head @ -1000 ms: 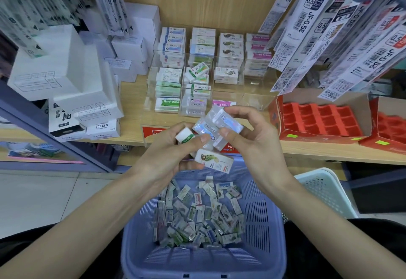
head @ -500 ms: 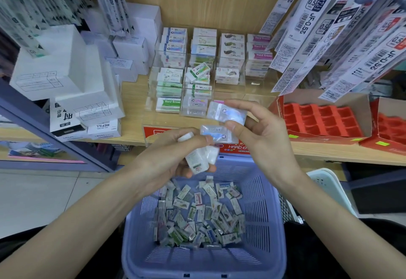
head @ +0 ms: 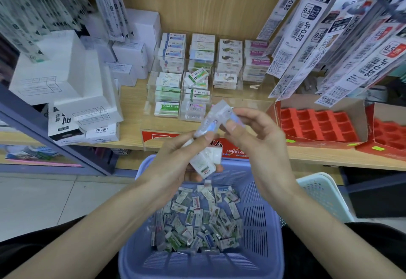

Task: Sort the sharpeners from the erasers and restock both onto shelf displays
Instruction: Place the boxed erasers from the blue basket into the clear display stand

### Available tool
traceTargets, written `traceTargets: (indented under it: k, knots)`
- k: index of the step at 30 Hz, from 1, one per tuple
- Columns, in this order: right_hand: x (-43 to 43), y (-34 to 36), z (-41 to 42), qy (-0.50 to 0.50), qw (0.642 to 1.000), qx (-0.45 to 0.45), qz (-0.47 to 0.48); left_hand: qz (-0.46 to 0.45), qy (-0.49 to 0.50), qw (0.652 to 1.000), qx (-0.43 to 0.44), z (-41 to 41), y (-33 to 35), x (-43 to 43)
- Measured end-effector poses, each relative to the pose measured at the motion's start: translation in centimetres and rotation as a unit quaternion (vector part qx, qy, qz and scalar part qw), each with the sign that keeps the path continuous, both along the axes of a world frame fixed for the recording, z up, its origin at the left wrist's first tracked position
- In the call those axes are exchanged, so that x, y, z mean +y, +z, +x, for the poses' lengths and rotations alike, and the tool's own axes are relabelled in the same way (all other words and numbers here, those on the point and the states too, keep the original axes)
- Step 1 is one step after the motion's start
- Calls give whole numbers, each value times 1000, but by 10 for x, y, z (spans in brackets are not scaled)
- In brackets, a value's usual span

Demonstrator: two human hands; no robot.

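My left hand (head: 175,160) grips a small bunch of wrapped white erasers (head: 203,162) above the blue basket (head: 259,223). My right hand (head: 257,138) pinches wrapped erasers with blue print (head: 222,114), held just above the left hand's bunch. Both hands hover in front of the shelf edge. The basket holds several loose wrapped erasers (head: 197,219) heaped on its floor. On the wooden shelf (head: 131,107) a clear tiered display (head: 197,65) holds stacked erasers in several columns.
White refill boxes (head: 66,85) are piled on the shelf at left. Two red cardboard trays (head: 318,122) with hollow cells stand at right. Hanging pen refill packs (head: 329,37) overhang the right side. A pale green basket (head: 323,193) sits beside the blue one.
The right hand has lifted its blue-printed erasers up and away from the left hand's bunch, then tilted them. The left hand's erasers have turned downward in its grip.
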State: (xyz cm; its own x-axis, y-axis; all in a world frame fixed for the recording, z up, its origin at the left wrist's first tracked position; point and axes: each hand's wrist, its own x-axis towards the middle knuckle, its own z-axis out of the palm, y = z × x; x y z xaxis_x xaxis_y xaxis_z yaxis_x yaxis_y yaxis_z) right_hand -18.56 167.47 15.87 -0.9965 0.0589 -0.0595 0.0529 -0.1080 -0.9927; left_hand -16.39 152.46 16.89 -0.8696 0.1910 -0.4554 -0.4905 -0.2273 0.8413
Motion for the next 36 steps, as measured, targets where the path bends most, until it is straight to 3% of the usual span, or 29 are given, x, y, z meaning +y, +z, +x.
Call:
traceTargets:
  k: [7, 10, 17, 21, 25, 27, 31, 33, 36]
  knots:
    - [-3, 2, 0, 19, 989, -66, -130, -84, -114, 987, 68, 1, -1, 0]
    - [6, 8, -6, 48, 987, -73, -131, -87, -104, 988, 74, 0, 2, -3]
    - [10, 10, -10, 187, 980, -1, 65, -83, -78, 991, 69, -8, 4, -12]
    - [10, 14, -11, 139, 988, 32, 55, -46, -46, 998, 27, -9, 2, -14]
    - [11, 17, -10, 132, 985, 60, 95, 24, 25, 999, -24, -12, 2, -18]
    - [9, 14, -7, 144, 973, 81, 162, 35, 42, 998, -34, -12, 0, -19]
    - [5, 0, -6, 167, 915, 144, 339, 29, 39, 998, -49, -8, -8, -25]
    - [2, -8, -7, 162, 907, 167, 352, 11, 23, 999, -44, -7, -10, -31]
    - [-8, -14, -14, 144, 923, 130, 334, -32, 8, 999, -21, -9, -9, -41]
